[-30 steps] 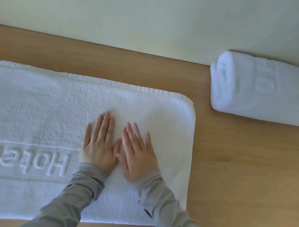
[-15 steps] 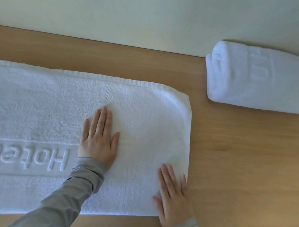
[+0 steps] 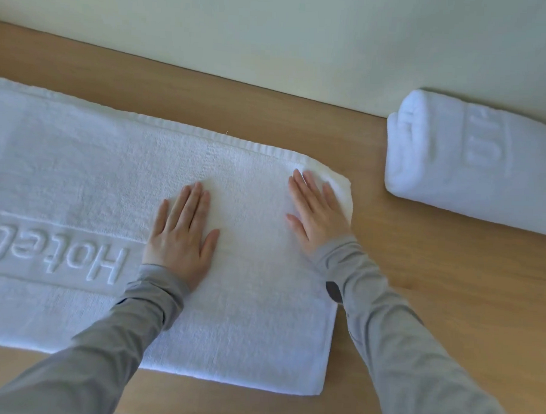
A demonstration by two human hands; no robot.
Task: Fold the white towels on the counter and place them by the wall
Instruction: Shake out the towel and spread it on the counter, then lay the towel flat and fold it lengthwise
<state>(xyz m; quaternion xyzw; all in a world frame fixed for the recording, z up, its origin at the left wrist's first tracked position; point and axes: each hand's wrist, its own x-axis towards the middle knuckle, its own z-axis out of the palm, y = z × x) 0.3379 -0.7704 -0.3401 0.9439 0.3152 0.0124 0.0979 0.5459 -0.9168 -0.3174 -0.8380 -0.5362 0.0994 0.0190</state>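
White towel (image 3: 79, 173) lies flat under left hand (image 3: 181, 234) and right hand (image 3: 318, 210), fingers straight, held together.

bare counter (image 3: 419, 275) right of flat towel (image 3: 110, 168), rolled towel (image 3: 473, 165) against wall (image 3: 273, 34)

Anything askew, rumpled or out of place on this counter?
Only minor: the far right corner of the flat white terry towel bunches up slightly at the right hand. The folded white towel lies neatly by the pale wall.
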